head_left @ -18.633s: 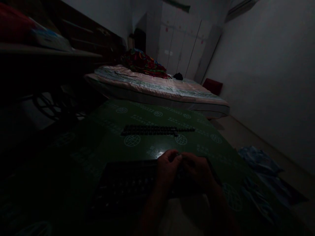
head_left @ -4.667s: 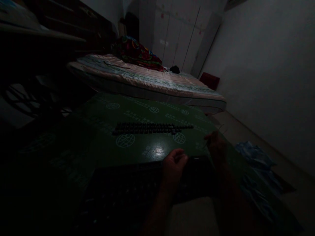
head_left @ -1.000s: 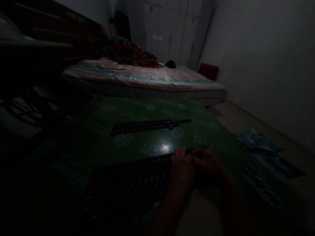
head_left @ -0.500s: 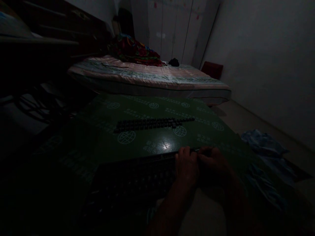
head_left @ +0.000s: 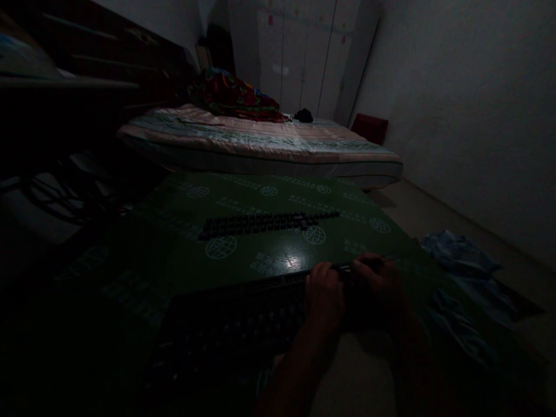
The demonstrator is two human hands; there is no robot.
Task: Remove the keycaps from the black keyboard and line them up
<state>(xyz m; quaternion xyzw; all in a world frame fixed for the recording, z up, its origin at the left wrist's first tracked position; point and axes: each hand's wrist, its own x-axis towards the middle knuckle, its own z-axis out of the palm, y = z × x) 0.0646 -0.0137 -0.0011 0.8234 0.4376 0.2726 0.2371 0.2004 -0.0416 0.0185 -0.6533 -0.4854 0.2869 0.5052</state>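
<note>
A black keyboard (head_left: 230, 324) lies on a green sheet (head_left: 260, 255) printed with pale globe marks, close in front of me. My left hand (head_left: 324, 295) rests with curled fingers on the keyboard's far right end. Against it sits my right hand (head_left: 376, 286), fingers closed in a pinch at the keyboard's top right corner; what they pinch is too dark to make out. Farther out on the green sheet lies a row of loose black keycaps (head_left: 264, 223).
The room is very dark. A low mattress (head_left: 260, 145) with a coloured bundle (head_left: 237, 98) lies beyond the sheet. Crumpled blue cloth (head_left: 460, 272) sits on the floor to the right. Dark furniture stands at left, white wardrobe doors (head_left: 299, 58) at the back.
Both hands have stayed together at the keyboard's right end, with my right hand edging slightly up and away. Several seconds ago my right hand was lifted apart to the right.
</note>
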